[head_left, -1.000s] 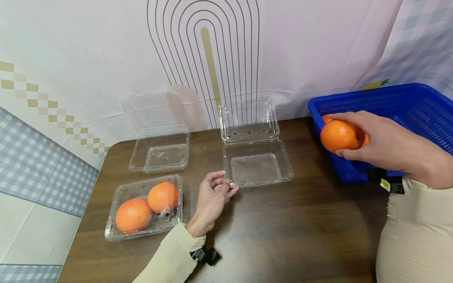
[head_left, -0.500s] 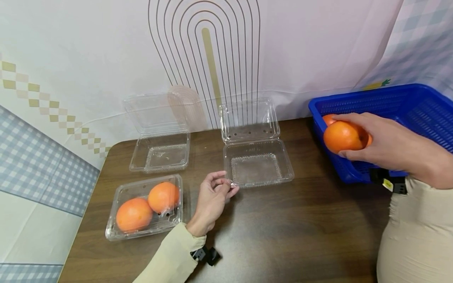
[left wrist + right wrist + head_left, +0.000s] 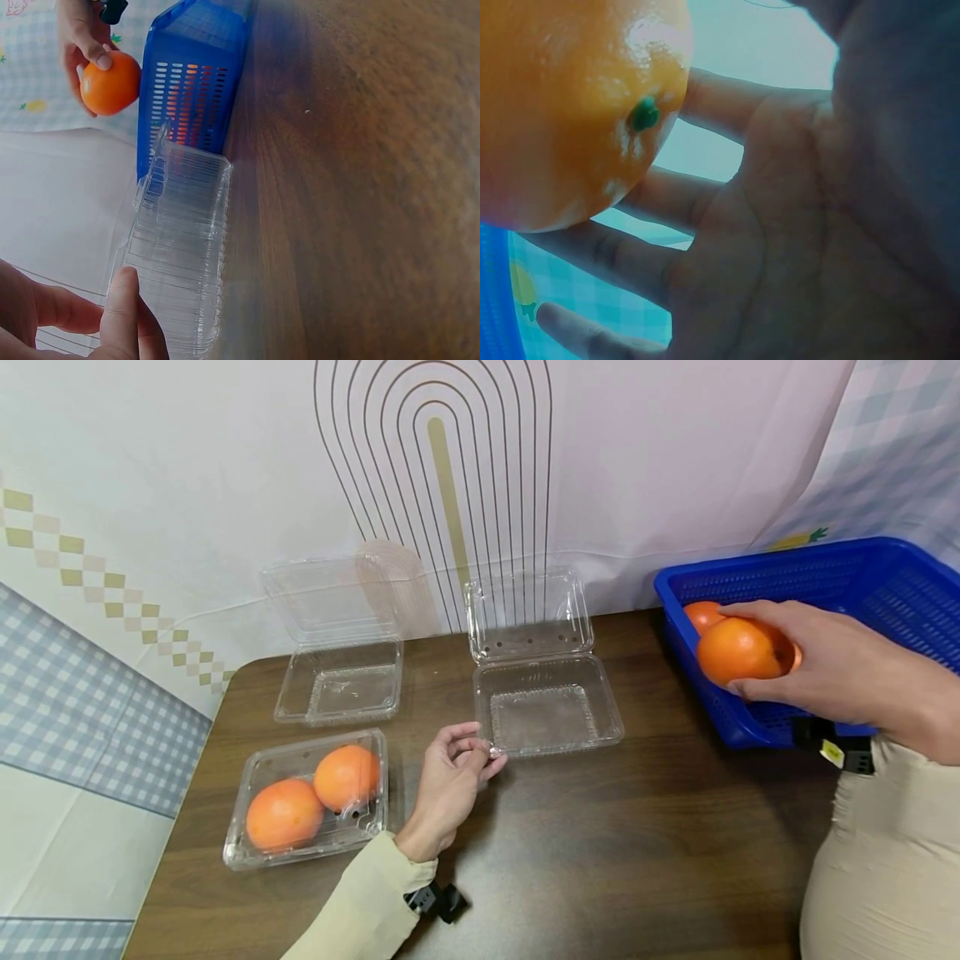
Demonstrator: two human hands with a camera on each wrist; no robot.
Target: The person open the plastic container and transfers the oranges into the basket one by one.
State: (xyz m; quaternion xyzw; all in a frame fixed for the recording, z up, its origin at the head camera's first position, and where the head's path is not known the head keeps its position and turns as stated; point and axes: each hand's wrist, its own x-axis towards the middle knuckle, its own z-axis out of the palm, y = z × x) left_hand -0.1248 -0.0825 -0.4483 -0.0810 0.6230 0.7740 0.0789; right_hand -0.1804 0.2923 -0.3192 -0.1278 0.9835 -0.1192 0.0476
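My right hand [image 3: 832,668] grips an orange [image 3: 738,652] over the near left part of the blue plastic basket [image 3: 720,714]. The right wrist view shows the green stem spot of this orange [image 3: 570,112] up close, fingers spread behind it. Another orange [image 3: 702,614] lies in the basket, partly covered by the held one. With thumb and fingertips, my left hand [image 3: 446,785] pinches the near left corner of a clear plastic clamshell box [image 3: 547,714], whose lid stands raised at the back. The left wrist view has this box [image 3: 180,240] edge-on, fingers at its rim.
At the left front, a closed clamshell box [image 3: 240,852] contains two oranges [image 3: 283,815]. Behind it stands a second opened clamshell [image 3: 352,689] with nothing inside. All rest on a brown wooden table [image 3: 637,860], against a patterned cloth backdrop [image 3: 645,468].
The right hand has shifted slightly to the right with its orange, uncovering more of the orange in the basket. The left hand stays at the box corner.
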